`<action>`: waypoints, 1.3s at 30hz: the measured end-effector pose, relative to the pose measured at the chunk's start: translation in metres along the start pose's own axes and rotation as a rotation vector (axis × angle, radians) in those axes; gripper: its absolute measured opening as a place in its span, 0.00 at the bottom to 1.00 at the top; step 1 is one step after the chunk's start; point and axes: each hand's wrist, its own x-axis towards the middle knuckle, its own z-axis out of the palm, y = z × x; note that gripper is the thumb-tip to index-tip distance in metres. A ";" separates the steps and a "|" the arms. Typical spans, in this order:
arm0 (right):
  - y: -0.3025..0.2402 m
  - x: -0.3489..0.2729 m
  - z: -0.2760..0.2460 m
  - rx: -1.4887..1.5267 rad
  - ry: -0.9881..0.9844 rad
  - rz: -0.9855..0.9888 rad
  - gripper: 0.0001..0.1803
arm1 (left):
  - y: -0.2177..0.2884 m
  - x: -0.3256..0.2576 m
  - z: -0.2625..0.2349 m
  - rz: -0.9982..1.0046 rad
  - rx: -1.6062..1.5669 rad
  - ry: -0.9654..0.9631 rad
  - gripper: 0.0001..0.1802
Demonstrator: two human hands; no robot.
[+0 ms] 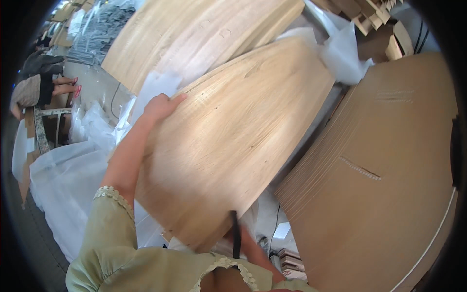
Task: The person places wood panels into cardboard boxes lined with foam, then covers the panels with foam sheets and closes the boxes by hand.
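Wooden panel [233,141]: pale, flat, fine straight grain, rectangular; long axis runs lower left to upper right, held tilted above white plastic sheeting [63,180]. Left hand [160,107]: fingers curled together over the panel's upper left edge. Right hand [248,243]: under the lower edge, blurred, finger state cannot be told. Stack of brown cardboard sheets [384,194] just beside, right.

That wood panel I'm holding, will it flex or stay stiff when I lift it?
Probably stiff: the panel keeps a flat face though the left hand grips only one edge. Likely awkward rather than heavy, being wide and thin. Its smooth face may slip.
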 end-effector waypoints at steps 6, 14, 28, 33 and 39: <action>-0.155 0.199 -0.056 0.429 0.049 -0.156 0.34 | 0.018 -0.092 -0.071 0.084 0.108 0.206 0.43; -0.075 0.101 -0.009 0.509 -0.046 0.072 0.29 | -0.069 -0.253 -0.156 0.053 0.058 0.149 0.44; -0.043 -0.093 0.306 -0.075 -0.732 0.024 0.27 | -0.389 -0.539 -0.201 -0.378 -0.235 0.743 0.41; 0.032 -0.171 0.446 -0.428 -0.895 -0.007 0.24 | -0.553 -0.643 -0.156 -0.697 -0.420 0.957 0.40; 0.181 -0.221 0.583 -0.684 -1.155 0.079 0.19 | -0.709 -0.766 -0.008 -1.010 -0.671 1.120 0.40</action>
